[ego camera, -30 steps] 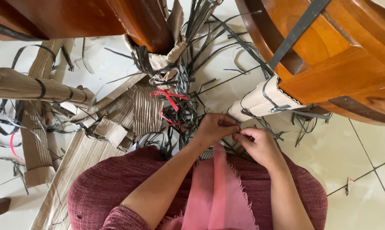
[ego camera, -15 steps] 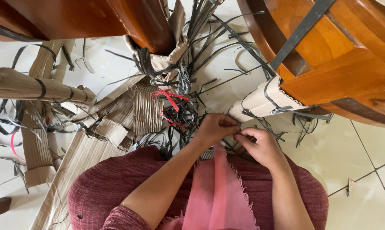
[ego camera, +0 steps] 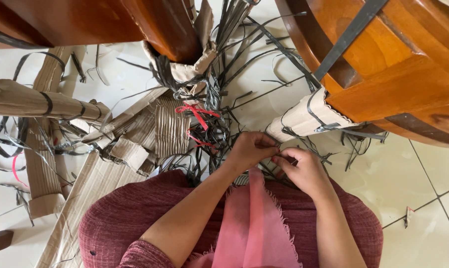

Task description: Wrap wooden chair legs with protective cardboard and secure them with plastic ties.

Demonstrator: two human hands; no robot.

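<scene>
Two hands meet at centre frame: your left hand [ego camera: 249, 149] and right hand [ego camera: 304, 168] both pinch a thin black strap [ego camera: 278, 149] just beside the cardboard-wrapped furniture leg [ego camera: 304, 118]. Outward, corrugated cardboard scraps [ego camera: 150, 131] and tangled black strapping [ego camera: 212, 124] litter the pale tiled floor [ego camera: 423, 173]; polished wooden furniture [ego camera: 398, 64] fills the upper right of the frame.
</scene>
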